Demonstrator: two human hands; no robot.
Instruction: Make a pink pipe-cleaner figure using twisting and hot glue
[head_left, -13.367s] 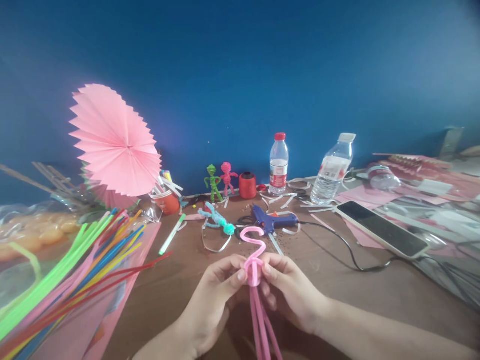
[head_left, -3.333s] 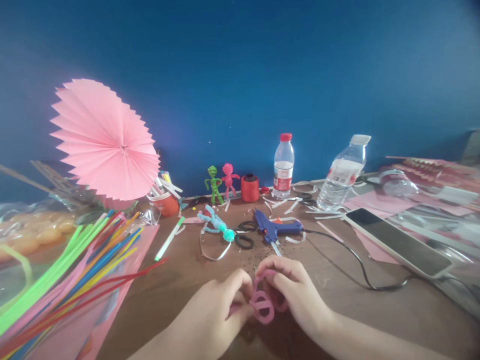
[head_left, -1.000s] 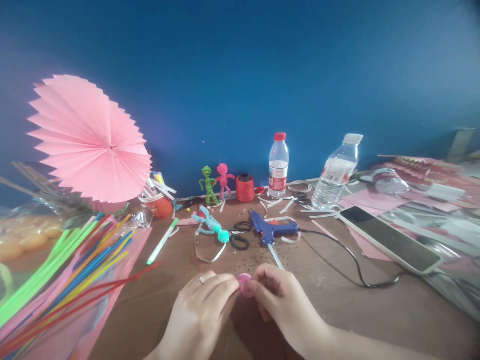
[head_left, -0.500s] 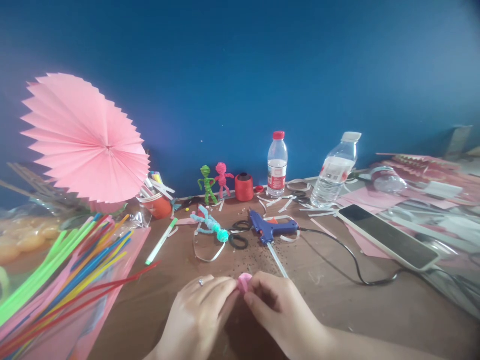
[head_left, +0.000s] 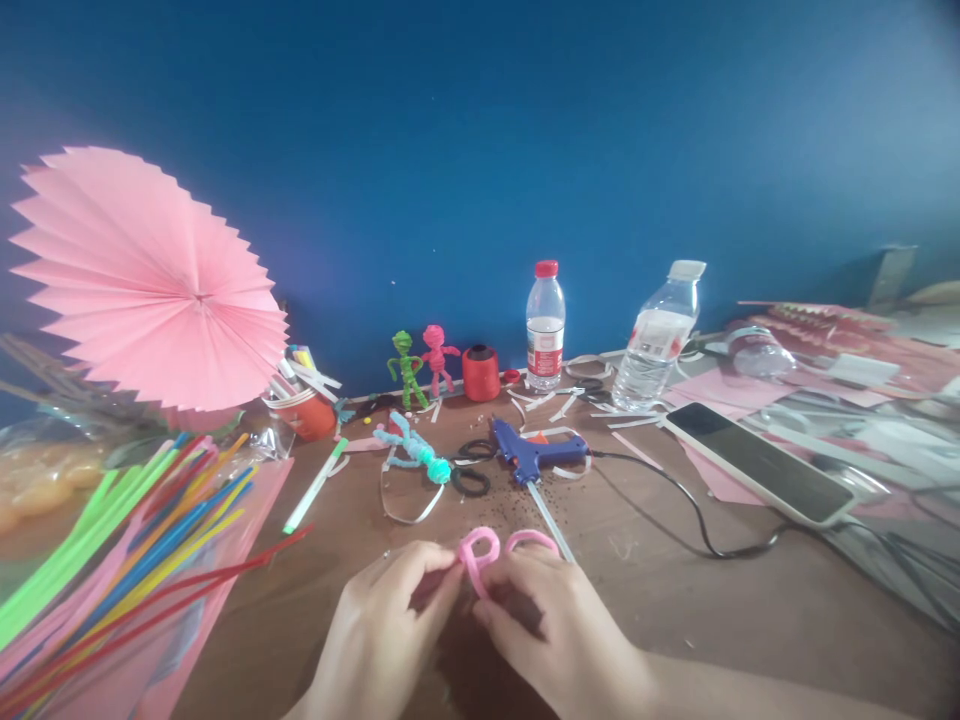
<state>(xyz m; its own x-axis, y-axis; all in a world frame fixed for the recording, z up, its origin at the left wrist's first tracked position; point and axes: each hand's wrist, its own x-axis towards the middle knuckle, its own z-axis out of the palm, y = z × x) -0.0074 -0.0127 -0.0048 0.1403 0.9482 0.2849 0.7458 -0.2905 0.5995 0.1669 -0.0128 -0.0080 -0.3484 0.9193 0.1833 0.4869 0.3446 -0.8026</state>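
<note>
Unwinding: the pink fuzzy pipe cleaner (head_left: 495,545) could be sprung open if the pinch is slackened; its wire is judged springy.
Knocking: the blue plastic hot-glue gun (head_left: 536,455), just beyond, could be caught by a loop.
Look: two small round loops side by side; the rest is hidden.
Place: held over the brown bench (head_left: 675,600), by the middle of its near edge.
Fingers: those of the left hand (head_left: 382,635) and right hand (head_left: 562,635) are clenched on it.

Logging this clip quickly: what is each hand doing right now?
Left hand: closed, pinching the pink pipe cleaner below its loops.
Right hand: closed, gripping the same pink pipe cleaner from the other side.
</note>
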